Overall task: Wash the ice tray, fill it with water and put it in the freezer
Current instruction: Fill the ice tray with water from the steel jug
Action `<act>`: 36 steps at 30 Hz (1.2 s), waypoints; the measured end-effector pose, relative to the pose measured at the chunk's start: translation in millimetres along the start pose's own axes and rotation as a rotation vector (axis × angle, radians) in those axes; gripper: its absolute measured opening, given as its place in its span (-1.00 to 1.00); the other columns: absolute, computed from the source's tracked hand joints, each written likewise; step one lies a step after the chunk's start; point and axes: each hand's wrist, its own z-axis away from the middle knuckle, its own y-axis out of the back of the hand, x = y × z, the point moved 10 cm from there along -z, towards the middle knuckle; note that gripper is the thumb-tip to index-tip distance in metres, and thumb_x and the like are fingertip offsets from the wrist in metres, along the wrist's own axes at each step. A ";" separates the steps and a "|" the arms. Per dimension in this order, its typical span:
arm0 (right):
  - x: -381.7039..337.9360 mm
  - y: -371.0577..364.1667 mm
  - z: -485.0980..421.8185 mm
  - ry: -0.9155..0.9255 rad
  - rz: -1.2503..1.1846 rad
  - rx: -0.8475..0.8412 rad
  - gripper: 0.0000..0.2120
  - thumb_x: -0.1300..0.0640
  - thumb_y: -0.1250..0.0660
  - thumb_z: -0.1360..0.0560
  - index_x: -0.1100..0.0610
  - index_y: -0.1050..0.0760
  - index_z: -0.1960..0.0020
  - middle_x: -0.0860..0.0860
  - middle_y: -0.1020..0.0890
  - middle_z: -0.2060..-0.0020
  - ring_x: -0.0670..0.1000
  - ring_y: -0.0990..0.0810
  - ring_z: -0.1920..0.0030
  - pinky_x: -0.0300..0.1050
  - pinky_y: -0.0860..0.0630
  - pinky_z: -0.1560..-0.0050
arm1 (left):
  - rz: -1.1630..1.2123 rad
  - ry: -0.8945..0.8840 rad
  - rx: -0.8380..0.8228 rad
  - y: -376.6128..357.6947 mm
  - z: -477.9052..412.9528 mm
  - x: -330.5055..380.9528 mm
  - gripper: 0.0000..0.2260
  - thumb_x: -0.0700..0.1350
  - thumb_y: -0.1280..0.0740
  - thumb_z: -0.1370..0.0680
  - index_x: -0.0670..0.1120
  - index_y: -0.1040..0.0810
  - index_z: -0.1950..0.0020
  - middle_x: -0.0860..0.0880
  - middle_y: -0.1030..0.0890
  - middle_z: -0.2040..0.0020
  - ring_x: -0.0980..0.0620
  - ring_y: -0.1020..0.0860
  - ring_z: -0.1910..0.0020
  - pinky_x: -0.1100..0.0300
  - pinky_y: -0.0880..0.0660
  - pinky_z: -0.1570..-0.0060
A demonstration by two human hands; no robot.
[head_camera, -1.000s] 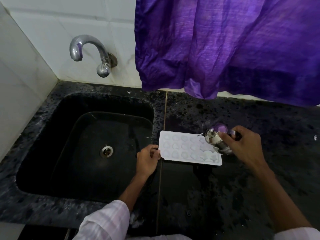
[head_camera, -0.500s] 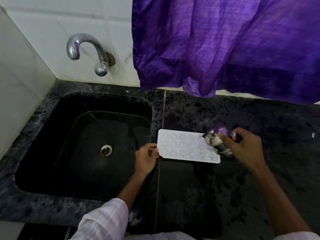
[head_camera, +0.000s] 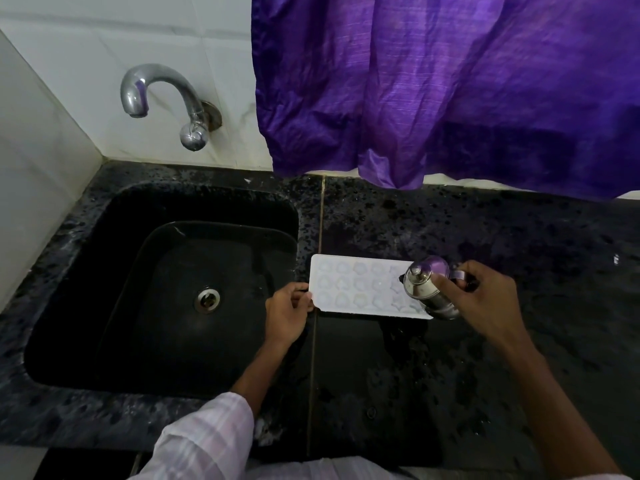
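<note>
A white ice tray [head_camera: 356, 286] lies flat on the black granite counter [head_camera: 519, 244], just right of the sink. My left hand [head_camera: 286, 313] pinches its left edge. My right hand [head_camera: 485, 303] grips a small steel jug [head_camera: 424, 287] by its handle and holds it tilted over the tray's right end. The jug hides the tray's right corner cells. Whether water is flowing from the jug I cannot tell.
A black sink [head_camera: 69, 271] with a steel drain [head_camera: 207, 299] lies to the left, under a chrome tap [head_camera: 162, 98] on the white tiled wall. A purple curtain [head_camera: 450, 91] hangs over the counter's back edge. The counter is wet.
The view has shifted slightly. Both hands, the tray and the tilted jug keep nearly the same places.
</note>
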 end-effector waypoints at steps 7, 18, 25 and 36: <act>-0.7 0.5 3.5 0.020 0.017 0.000 -0.65 0.06 -0.53 -0.41 0.16 -0.40 0.35 0.13 -0.53 0.45 -0.02 -0.41 0.44 -0.10 -0.41 0.34 | 0.000 -0.005 0.002 0.2 -0.7 -0.1 -0.85 -0.25 -0.36 -0.59 -0.22 -0.63 -0.14 -0.01 -0.67 0.20 0.18 -0.67 0.28 0.19 -0.66 0.07; -2.3 4.5 7.4 0.055 0.018 -0.009 -0.62 0.07 -0.54 -0.39 0.19 -0.38 0.36 0.11 -0.49 0.48 -0.03 -0.35 0.46 -0.22 -0.33 0.39 | 0.004 -0.010 -0.006 -0.8 -0.8 -2.6 -0.86 -0.23 -0.36 -0.59 -0.19 -0.64 -0.12 0.00 -0.69 0.18 0.10 -0.70 0.22 0.05 -0.67 0.02; -2.3 5.5 12.5 0.060 0.025 -0.020 -0.62 0.06 -0.54 -0.38 0.19 -0.39 0.36 0.03 -0.46 0.50 -0.05 -0.35 0.46 -0.14 -0.36 0.37 | 0.009 -0.008 -0.008 -1.7 -0.7 -2.8 -0.88 -0.23 -0.37 -0.58 -0.16 -0.64 -0.11 0.03 -0.68 0.20 0.09 -0.70 0.22 0.01 -0.66 0.00; 1.1 12.9 18.3 0.065 0.055 -0.008 -0.62 0.08 -0.55 -0.38 0.15 -0.37 0.38 0.03 -0.47 0.50 -0.04 -0.35 0.47 -0.18 -0.34 0.38 | -0.021 -0.009 -0.012 -1.8 -0.7 -2.1 -0.86 -0.22 -0.36 -0.59 -0.16 -0.64 -0.12 0.06 -0.68 0.21 0.13 -0.70 0.25 0.03 -0.66 0.00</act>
